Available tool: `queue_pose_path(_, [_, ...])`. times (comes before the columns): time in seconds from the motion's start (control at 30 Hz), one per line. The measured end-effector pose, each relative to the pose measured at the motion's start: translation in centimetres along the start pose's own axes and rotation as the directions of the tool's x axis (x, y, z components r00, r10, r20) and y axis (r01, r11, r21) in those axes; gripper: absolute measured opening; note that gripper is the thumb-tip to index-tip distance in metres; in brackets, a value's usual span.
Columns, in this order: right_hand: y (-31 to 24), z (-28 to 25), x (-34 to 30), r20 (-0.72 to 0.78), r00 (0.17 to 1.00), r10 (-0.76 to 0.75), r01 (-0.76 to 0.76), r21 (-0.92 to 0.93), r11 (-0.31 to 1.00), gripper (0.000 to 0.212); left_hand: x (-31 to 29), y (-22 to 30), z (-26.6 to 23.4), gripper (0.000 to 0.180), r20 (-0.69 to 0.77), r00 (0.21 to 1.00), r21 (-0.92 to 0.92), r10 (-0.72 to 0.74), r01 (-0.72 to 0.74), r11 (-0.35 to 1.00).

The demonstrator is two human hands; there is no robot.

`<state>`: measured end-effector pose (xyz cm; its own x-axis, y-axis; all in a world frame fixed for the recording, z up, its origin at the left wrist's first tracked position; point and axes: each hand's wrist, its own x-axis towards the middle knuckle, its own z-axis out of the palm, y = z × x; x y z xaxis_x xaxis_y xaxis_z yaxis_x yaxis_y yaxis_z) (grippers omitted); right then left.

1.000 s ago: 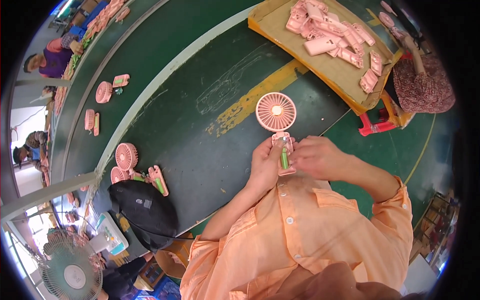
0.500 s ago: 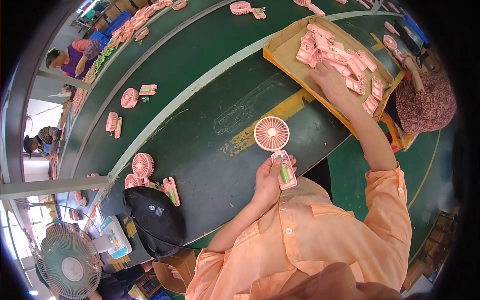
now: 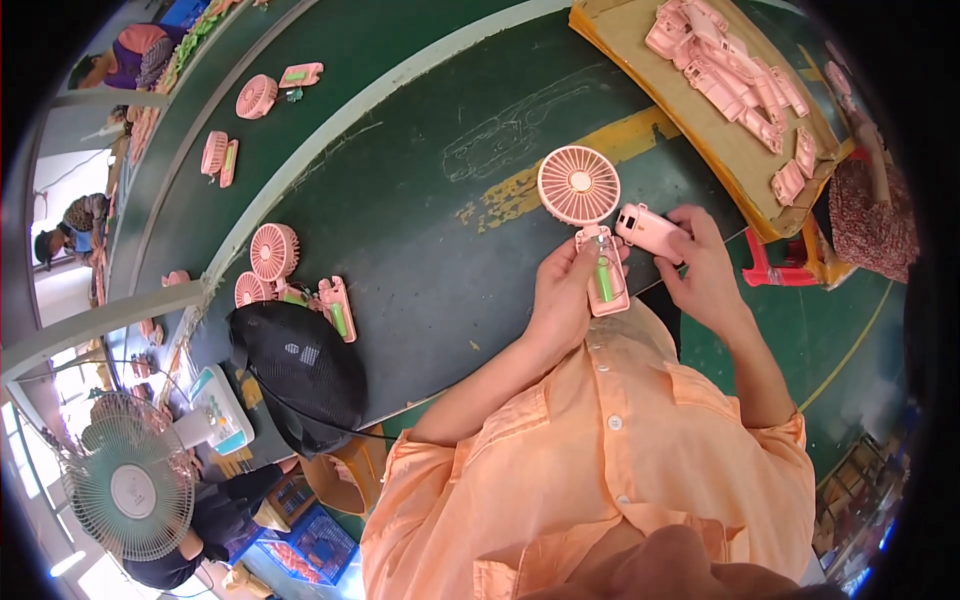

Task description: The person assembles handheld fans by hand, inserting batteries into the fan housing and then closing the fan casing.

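My left hand (image 3: pixel 563 292) is closed around the handle of a pink handheld fan (image 3: pixel 579 186). The handle is uncovered and shows a green battery and thin wires; the round grille points away from me. In my right hand (image 3: pixel 703 268) is a pink handle cover (image 3: pixel 650 232), smooth side up, with small dark cutouts at its near-fan end. The cover sits just right of the fan's neck, and I cannot tell whether the two touch. Beyond my right hand, a cardboard tray (image 3: pixel 640 70) holds several more pink handle covers (image 3: pixel 735 75).
A black mesh-backed object (image 3: pixel 300 375) lies at left, beside pink fans (image 3: pixel 274 252) with uncovered handles. More fans (image 3: pixel 257 97) rest on the green conveyor (image 3: pixel 350 60) past a pale rail. A desk fan (image 3: pixel 135 490) stands lower left. Other people work at far left and right.
My right hand has come back from the cardboard tray with a pink handle cover, now beside the fan. My left hand still holds the fan. The whole view has shifted.
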<state>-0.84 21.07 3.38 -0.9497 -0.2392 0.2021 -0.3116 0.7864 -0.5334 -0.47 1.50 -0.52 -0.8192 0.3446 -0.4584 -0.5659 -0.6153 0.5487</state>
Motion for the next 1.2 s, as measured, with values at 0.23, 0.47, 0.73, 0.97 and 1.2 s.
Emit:
queue_pose_path(0.23, [-1.7, 1.5, -1.6, -0.060, 0.998, -0.011, -0.002, -0.218, 0.976, 0.014, -0.2, 0.1, -0.2, 0.028, 0.025, 0.999, -0.023, -0.026, 0.027, 0.999])
queue_pose_path(0.47, [-5.6, 2.3, -1.4, -0.107, 0.989, -0.097, 0.082, -0.138, 0.987, 0.018, -1.1, 0.8, 0.2, 0.027, 0.154, 0.988, -0.094, 0.009, 0.006, 0.996])
queue_pose_path(0.73, [-6.9, 3.7, -0.5, -0.091, 0.977, -0.194, 0.184, -0.111, 0.977, 0.016, -0.9, 0.4, -0.3, 0.028, 0.210, 0.977, -0.083, 0.032, -0.015, 0.996])
queue_pose_path(0.97, [-6.7, 4.9, -0.5, -0.088, 0.974, -0.211, 0.195, -0.161, 0.968, 0.017, -0.7, -0.1, -0.5, 0.022, 0.169, 0.984, -0.007, 0.052, -0.052, 0.999])
queue_pose_path(1.2, [-5.9, 5.7, -0.6, -0.096, 0.960, -0.261, 0.241, -0.183, 0.953, 0.020, -0.2, -0.2, -0.4, 0.021, 0.107, 0.993, 0.222, 0.057, -0.079, 0.972])
